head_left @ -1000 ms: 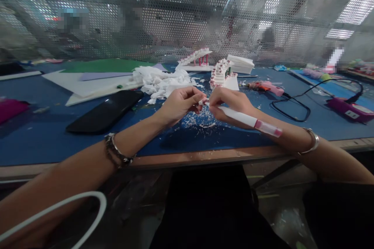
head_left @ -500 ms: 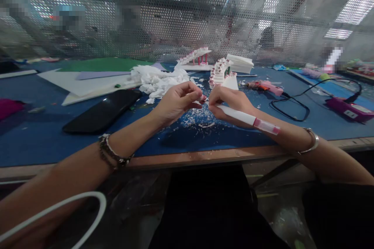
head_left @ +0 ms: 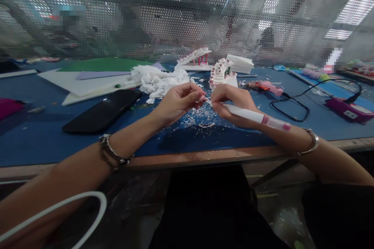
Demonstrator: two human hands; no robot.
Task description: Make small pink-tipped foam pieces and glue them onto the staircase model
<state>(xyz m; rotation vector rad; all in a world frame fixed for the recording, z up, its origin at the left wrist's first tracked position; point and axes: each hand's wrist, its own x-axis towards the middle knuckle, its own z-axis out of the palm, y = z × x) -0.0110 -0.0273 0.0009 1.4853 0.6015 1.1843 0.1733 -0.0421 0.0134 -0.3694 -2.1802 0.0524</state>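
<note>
My left hand (head_left: 184, 101) is closed in a pinch over the blue table (head_left: 140, 140), its fingertips on a tiny pink-and-white piece (head_left: 202, 99). My right hand (head_left: 233, 103) grips a white pen (head_left: 248, 114) with a clear, pink-tinted end lying back over the wrist. The pen's thin tip points left and meets or nearly meets the small piece. White shavings (head_left: 201, 118) are scattered beneath both hands. Just behind them stands a small curved white staircase model (head_left: 219, 73) with reddish dots along its steps.
A heap of torn white paper or foam (head_left: 160, 79) lies behind my left hand, a black phone (head_left: 102, 112) nearer my forearm. Farther back is another stair model (head_left: 195, 57) with red posts. On the right are a pink glue gun (head_left: 270, 87), its cable and a purple power strip (head_left: 350, 109).
The pen has slid slightly right and down with my right hand, so its tip now shows between the hands. My left fingertips have shifted a little to the right.
</note>
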